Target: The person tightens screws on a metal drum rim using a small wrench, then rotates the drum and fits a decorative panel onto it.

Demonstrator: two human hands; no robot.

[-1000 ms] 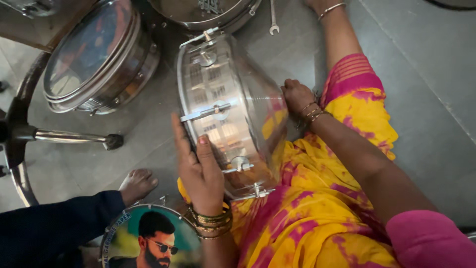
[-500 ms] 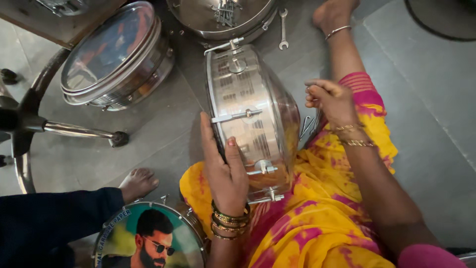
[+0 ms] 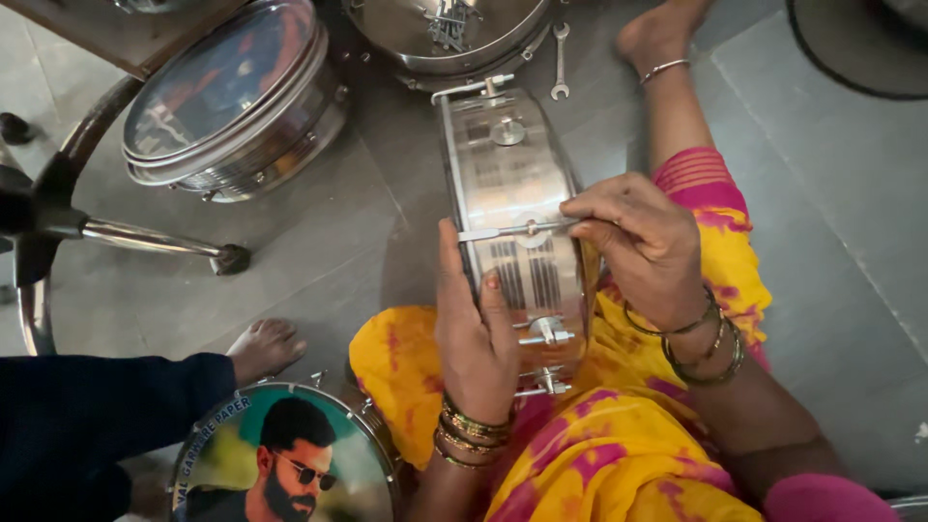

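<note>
On the grey stone floor [image 3: 851,193], toward its far edge, stood a metal-shelled drum with a bluish printed head [image 3: 227,97], tilted on its side — just beside it an upturned metal shell holding loose bolts [image 3: 449,29], with a small spanner [image 3: 560,60] lying at that shell's right rim. At the left edge of the floor lay the chrome base and leg of a stool [image 3: 145,237]. At the near edge sat a drum with a printed portrait head [image 3: 290,459]; a co-worker's bare foot [image 3: 263,346] and dark blue sleeve [image 3: 97,416] were close by it. Nothing stood between the hands and the work.

Item in hand: a silver drum shell [image 3: 512,213], set on edge against the person's lap in yellow and pink cloth, its tension lugs facing up.

Left hand [image 3: 474,338] — forearm rising from the near edge, wrist with bangles, palm laid flat against the shell's left side, fingers nearly straight and together, thumb along the rim; steadying, not closed around anything.

Right hand [image 3: 643,242] — arm bent in from the right across the lap, wrist bangled, fingers curled and pinched with the thumb on the end of a thin metal tension rod [image 3: 512,230] that lay across the shell's face.
</note>
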